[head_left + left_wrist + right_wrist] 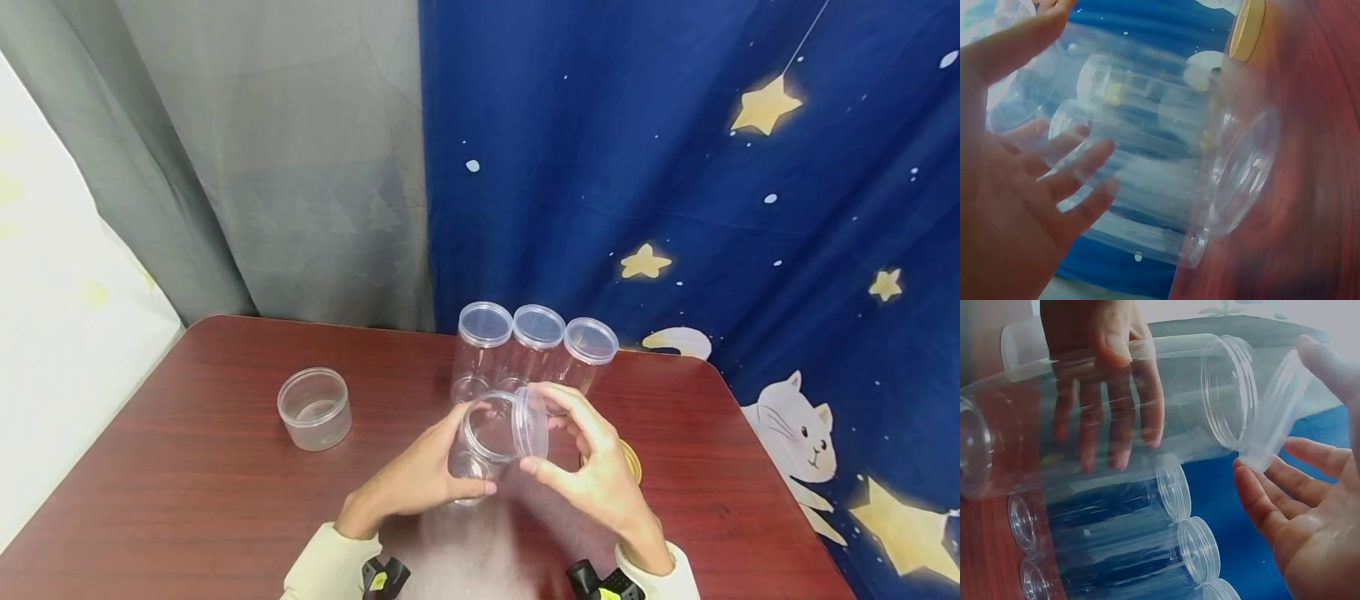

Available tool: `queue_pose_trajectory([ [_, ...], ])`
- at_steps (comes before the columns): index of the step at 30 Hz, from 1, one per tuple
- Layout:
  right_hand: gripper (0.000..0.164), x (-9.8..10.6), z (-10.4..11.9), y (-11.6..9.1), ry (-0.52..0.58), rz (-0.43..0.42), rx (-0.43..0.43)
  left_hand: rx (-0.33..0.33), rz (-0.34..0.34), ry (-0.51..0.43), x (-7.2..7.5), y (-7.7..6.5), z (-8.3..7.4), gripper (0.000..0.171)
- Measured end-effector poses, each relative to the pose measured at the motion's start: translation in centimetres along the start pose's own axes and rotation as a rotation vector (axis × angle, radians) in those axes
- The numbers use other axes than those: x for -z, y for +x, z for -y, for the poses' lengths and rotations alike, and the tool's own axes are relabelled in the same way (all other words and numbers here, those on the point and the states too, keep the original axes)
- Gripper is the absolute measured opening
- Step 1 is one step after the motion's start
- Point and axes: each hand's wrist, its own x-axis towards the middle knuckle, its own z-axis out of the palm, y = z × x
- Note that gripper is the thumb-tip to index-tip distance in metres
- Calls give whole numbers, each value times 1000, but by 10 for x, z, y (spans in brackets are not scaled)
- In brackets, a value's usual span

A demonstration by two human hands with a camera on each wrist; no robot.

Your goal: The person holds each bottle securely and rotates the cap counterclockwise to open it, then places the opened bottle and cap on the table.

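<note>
My left hand grips a tall clear plastic jar around its body, thumb on the near side and fingers behind. The jar's mouth is uncovered and faces up in the head view. Over at its right side, my right hand pinches a translucent round lid between thumb and fingers. The lid stands tilted on edge, right at the jar's rim. In the right wrist view, the lid's lower edge is close to the threaded neck and its upper edge leans away from it.
Three tall clear jars with lids on stand in a row behind my hands. To the left is a short, wide clear tub without a lid. A gold-coloured lid lies partly hidden behind my right hand. Curtains hang beyond the table's back edge.
</note>
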Motion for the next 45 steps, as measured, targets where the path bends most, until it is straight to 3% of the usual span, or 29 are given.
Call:
queue_pose_trajectory([
  [6,93,2,-1,1,75,-19,-27,-5,-149,1,7,2,3,93],
  [17,84,3,-3,-4,52,-21,-78,66,-334,68,23,0,14,90],
  [25,78,11,-4,-12,-81,7,-156,91,-410,87,33,7,21,92],
  [35,72,26,-12,-27,-159,22,-203,192,-488,162,45,9,27,91],
  [45,71,31,-19,-41,-436,-10,-283,239,-600,175,55,14,32,93],
])
